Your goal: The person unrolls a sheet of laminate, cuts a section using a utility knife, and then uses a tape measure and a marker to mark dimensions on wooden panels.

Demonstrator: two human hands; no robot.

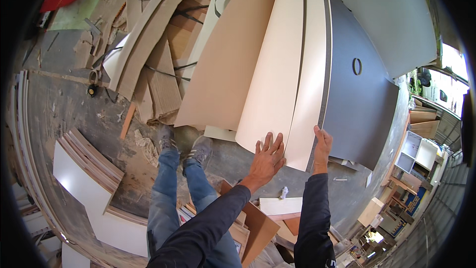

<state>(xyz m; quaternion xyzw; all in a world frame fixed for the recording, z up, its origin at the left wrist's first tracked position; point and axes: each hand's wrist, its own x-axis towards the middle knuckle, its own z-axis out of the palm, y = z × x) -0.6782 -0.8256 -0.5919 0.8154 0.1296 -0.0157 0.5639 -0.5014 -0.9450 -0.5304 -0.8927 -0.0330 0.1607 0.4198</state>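
A wide cream panel lies in front of me, with a narrower cream panel along its right side and a dark gap between them. My left hand rests on the wide panel's near end, fingers spread and nothing held. At the near right corner, my right hand is closed round the narrow panel's dark-edged side; its fingertips are partly hidden. To the right lies a dark grey board with a small ring on it. A light brown sheet is on the left.
Cardboard strips and black straps cover the floor at far left. Stacked white-faced boards lie at lower left. Near my legs stands a brown box. Shelving trays and timber line the right side.
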